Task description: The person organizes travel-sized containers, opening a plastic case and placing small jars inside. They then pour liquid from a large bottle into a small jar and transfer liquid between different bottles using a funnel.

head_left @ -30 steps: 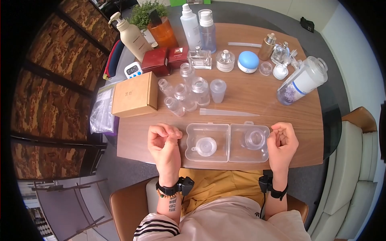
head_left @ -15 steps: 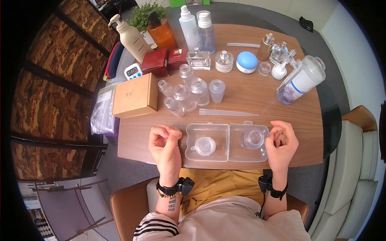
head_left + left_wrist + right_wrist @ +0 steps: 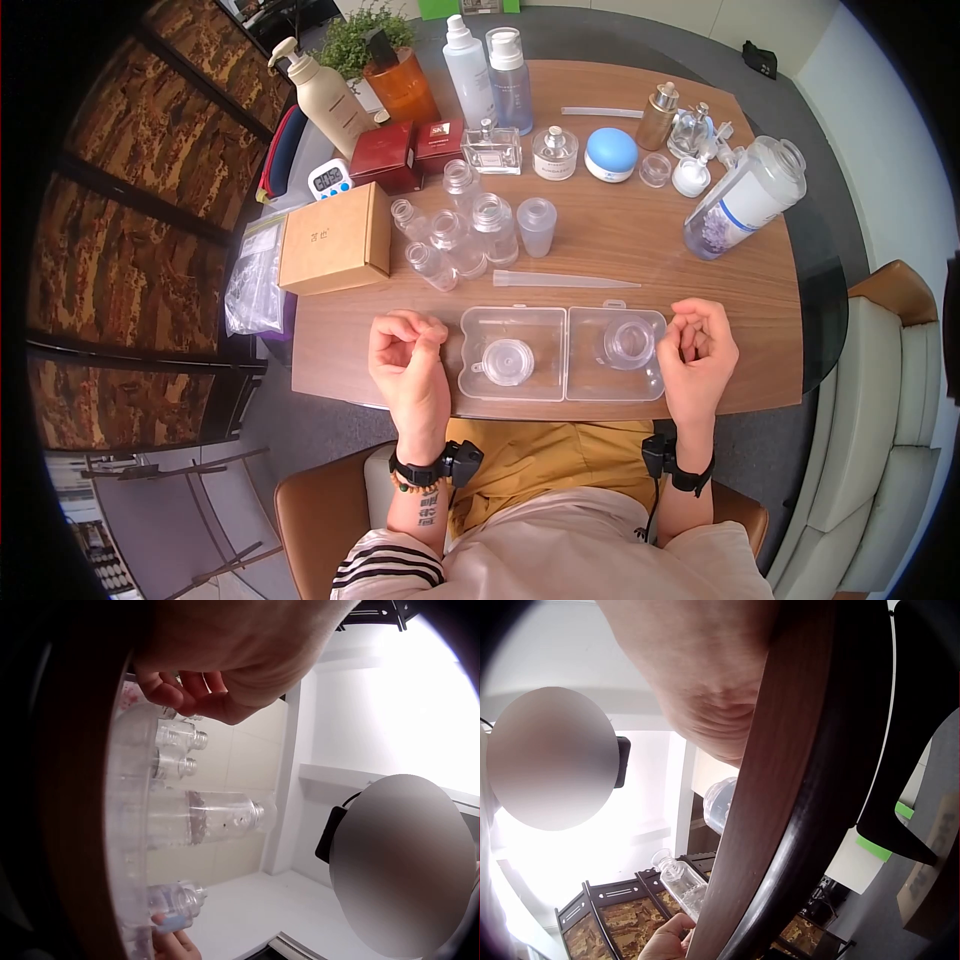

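Observation:
An open clear plastic case (image 3: 566, 380) lies at the table's near edge, its two halves side by side. In its left half is a small round clear jar (image 3: 508, 362); the right half holds another round clear piece (image 3: 629, 343). My left hand (image 3: 408, 370) rests just left of the case, fingers loosely curled and holding nothing. At the case's right edge, my right hand (image 3: 700, 360) lies with fingers loosely curled, also without anything in its grasp. The left wrist view shows the left hand's bent fingers (image 3: 180, 691) above the table edge.
Several clear empty bottles (image 3: 457, 240) stand behind the case, with a clear tapered strip (image 3: 566, 281) before them. A cardboard box (image 3: 336, 238) is at left. A large clear bottle (image 3: 745, 200) leans at right. Cosmetic bottles, red boxes (image 3: 384, 158) and a blue-lidded jar (image 3: 611, 155) line the back.
The head view shifts very slightly. Both hands and the things on the table keep their places.

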